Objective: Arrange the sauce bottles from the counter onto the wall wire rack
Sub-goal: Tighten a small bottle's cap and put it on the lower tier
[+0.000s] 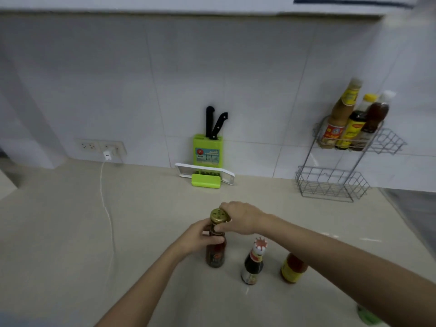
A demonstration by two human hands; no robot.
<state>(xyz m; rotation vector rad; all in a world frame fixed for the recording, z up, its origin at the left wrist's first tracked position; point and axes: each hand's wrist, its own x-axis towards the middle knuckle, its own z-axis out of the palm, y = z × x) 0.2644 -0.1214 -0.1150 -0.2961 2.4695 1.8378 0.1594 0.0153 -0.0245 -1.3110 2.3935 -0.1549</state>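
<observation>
A dark red sauce bottle with a gold cap (215,254) stands on the beige counter. My left hand (200,234) grips its neck, and my right hand (240,217) is closed on the cap from the right. To its right stand a dark soy bottle with a red and white cap (253,264) and an orange bottle with a yellow label (292,269), its top hidden behind my right forearm. The two-tier wire rack (339,185) hangs on the wall at the right. Its upper basket holds three bottles (351,123); the lower basket holds nothing.
A green knife block with two black-handled knives (207,149) stands against the wall, with a white and green slicer (205,177) in front. A white charger (107,155) is plugged into the wall sockets, its cable running down the counter. A sink edge shows at right.
</observation>
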